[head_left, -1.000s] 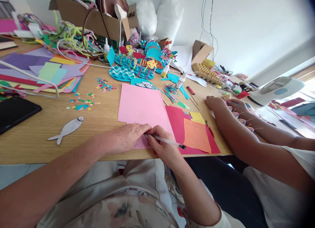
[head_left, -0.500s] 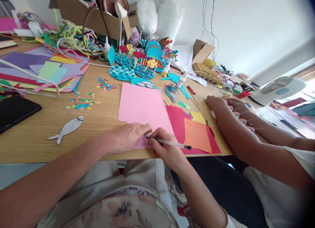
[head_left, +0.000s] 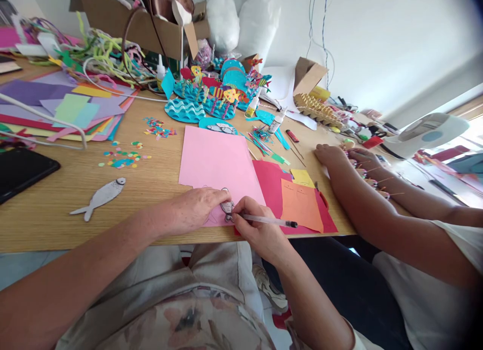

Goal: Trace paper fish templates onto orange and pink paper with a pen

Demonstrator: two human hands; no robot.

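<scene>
A pen with a clear barrel is pinched in my right hand, its tip at the edge of a small fish cutout. That cutout lies on a pink paper sheet close to the table's front edge. My left hand rests flat on the sheet, fingers stretched out and fingertips touching the cutout. Thin drawn outlines show on the pink paper beside the left fingers. Farther left, a larger white fish cutout lies on the wood.
Red paper and orange paper lie right of the pink sheet. A co-worker's arms rest at the right. Confetti dots, a black phone, glue bottles and blue paper sea decorations are around.
The right hand and pen have shifted slightly right along the fish cutout. The left fingers have drawn back a little, so more of the cutout shows. The view has shifted slightly.
</scene>
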